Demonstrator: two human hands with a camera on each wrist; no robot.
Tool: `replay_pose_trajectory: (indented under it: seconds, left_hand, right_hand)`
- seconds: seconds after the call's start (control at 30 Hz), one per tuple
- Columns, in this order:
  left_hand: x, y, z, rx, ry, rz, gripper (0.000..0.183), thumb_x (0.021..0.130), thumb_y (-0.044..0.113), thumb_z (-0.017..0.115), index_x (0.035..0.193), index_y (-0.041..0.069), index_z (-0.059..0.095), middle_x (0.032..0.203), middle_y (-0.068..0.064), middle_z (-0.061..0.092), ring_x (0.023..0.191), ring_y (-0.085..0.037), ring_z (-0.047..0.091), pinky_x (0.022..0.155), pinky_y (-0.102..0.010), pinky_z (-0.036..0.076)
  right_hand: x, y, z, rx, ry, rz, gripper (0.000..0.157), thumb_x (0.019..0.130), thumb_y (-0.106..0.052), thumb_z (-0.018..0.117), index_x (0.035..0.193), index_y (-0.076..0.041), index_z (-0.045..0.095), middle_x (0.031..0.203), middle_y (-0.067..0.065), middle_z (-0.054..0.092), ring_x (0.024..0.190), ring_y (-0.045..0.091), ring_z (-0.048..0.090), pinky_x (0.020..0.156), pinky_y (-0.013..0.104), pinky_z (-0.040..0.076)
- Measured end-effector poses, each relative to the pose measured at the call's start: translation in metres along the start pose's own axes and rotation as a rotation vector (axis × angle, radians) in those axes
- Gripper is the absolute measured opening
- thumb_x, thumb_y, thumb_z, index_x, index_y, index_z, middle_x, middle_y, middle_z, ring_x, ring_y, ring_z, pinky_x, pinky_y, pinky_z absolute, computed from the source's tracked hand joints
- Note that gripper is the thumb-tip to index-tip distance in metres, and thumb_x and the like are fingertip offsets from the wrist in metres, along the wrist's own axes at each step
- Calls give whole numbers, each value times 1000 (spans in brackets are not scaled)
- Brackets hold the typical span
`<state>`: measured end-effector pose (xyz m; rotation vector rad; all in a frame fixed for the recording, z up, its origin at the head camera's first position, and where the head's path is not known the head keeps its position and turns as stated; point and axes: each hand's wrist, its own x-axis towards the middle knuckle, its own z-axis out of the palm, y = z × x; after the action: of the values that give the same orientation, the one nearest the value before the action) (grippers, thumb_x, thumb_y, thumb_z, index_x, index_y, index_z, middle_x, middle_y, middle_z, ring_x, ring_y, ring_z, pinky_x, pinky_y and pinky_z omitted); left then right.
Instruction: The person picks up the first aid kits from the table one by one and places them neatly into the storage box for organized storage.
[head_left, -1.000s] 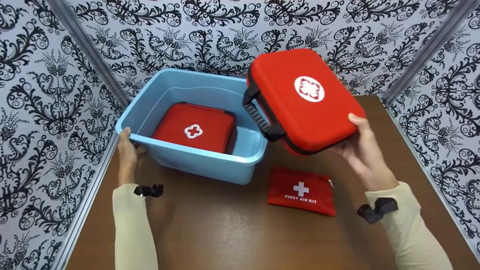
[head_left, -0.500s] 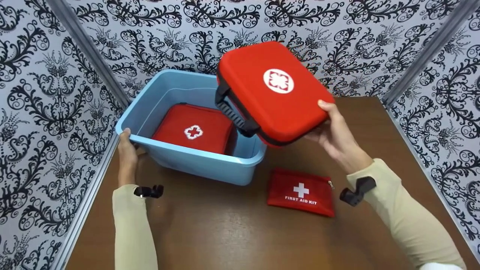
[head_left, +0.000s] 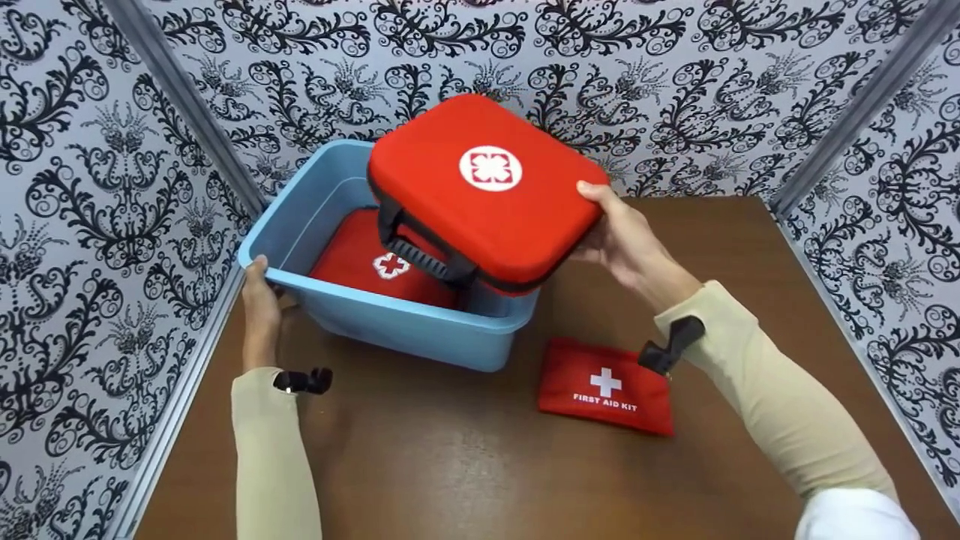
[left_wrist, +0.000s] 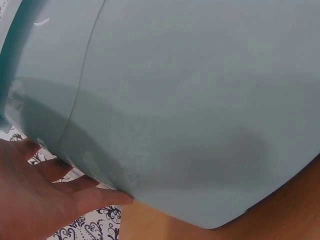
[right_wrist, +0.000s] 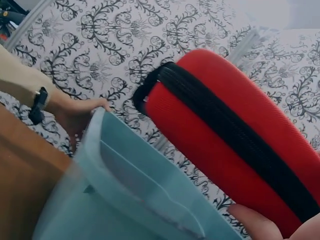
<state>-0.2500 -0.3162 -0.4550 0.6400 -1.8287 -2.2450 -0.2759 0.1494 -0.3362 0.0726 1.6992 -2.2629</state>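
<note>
Above the table (head_left: 420, 457), a red case (head_left: 517, 214) is gripped between right fingers (head_left: 600, 194).

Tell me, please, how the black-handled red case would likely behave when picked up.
The red case is probably stiff: its shell looks undented though the right hand grips only one end. It seems light for its size, as that hand alone holds it up. Its jutting black handle might catch on the blue bin.

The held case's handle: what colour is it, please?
The handle is black and dark grey, clearest in the head view.
</note>
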Motion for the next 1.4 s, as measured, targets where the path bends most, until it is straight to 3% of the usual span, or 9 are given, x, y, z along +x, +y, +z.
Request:
replay_pose_trajectory:
  seconds: [0.33,0.53,0.83,1.03,1.23,1.4]
  left_hand:
    - [-3,-3,1,20,17,61,68,104,48,27,159,9,20,164,-20,21,149,-36,25,119,-62,26]
    - [-4,-2,-2,26,22,47,69,103,49,27,160,12,19,165,-18,19,150,-36,23,121,-61,24]
    - [-2,-1,2,35,55,33,69,102,50,27,159,11,24,162,-19,27,146,-34,32,116,-60,32]
    - [0,-2,4,40,52,37,69,102,50,27,157,9,26,159,-20,31,145,-35,33,116,-59,33]
    - [0,-3,4,57,99,61,69,102,48,28,157,6,28,161,-18,31,145,-34,34,122,-48,30]
    - [0,-4,5,44,107,61,70,101,48,29,158,8,25,161,-19,29,146,-37,32,119,-58,30]
  right_hand:
    - [22,-9,32,-75,49,23,46,89,-39,74,124,-10,63,107,8,74,87,26,73,72,39,62]
    - [40,-14,55,-163,40,82,46,86,-39,78,119,-10,65,115,8,70,97,27,72,80,41,62]
    - [67,-18,89,-346,29,124,50,83,-43,79,118,-10,66,110,11,73,88,27,74,79,41,62]
    - [79,-11,98,-376,57,124,45,84,-41,77,114,-9,67,100,10,75,76,24,74,73,40,63]
    - [89,0,103,-406,63,127,43,85,-41,76,109,-7,67,90,9,75,69,21,73,70,39,63]
    - [99,9,108,-410,68,128,41,84,-40,76,106,-7,68,85,8,74,65,20,72,68,39,63]
